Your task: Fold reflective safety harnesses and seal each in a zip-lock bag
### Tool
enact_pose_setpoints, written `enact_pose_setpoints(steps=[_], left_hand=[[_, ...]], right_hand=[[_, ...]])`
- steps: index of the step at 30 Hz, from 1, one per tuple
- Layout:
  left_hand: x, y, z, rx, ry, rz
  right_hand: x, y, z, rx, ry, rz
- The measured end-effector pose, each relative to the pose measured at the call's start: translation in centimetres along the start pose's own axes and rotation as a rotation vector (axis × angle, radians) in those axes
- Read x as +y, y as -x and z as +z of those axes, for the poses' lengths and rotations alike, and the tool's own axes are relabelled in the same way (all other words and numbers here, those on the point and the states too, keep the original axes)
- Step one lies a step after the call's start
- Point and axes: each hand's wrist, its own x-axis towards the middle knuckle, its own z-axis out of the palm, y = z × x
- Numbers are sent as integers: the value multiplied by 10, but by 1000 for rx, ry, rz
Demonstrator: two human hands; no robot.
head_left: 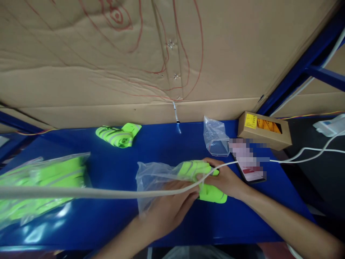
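A folded bundle of neon yellow-green reflective fabric with grey stripes lies partly inside a clear plastic bag; its exact kind does not show. My right hand is closed around the bundle at the bag's mouth. From the left, my left hand grips the bag, its fingers bent against the plastic near the bundle. Some fingertips are hidden by the fabric and plastic. A white cable passes across the view in front of my left hand.
Bagged neon fabric lies at the left of the blue table. A loose neon roll sits near the cardboard wall. To the right are another clear bag, a phone and a cardboard box with orange contents.
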Motion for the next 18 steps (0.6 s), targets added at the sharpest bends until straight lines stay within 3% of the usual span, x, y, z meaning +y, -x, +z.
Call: enact_pose_setpoints(steps=[3, 6, 11, 13, 15, 18], left_hand=[[1, 5, 5, 61, -172, 36], [10, 14, 22, 172, -370, 8], [36, 25, 51, 319, -304, -83], [43, 29, 57, 341, -202, -135], [46, 34, 63, 419, 6, -300], [45, 37, 76, 750, 506, -666]], right_hand=[[-2, 0, 5, 78, -52, 31], [-2, -1, 13, 144, -137, 96], [8, 0, 21, 128, -186, 89], [10, 1, 21, 143, -138, 57], [8, 2, 21, 165, -127, 39], [0, 4, 21, 172, -173, 51]])
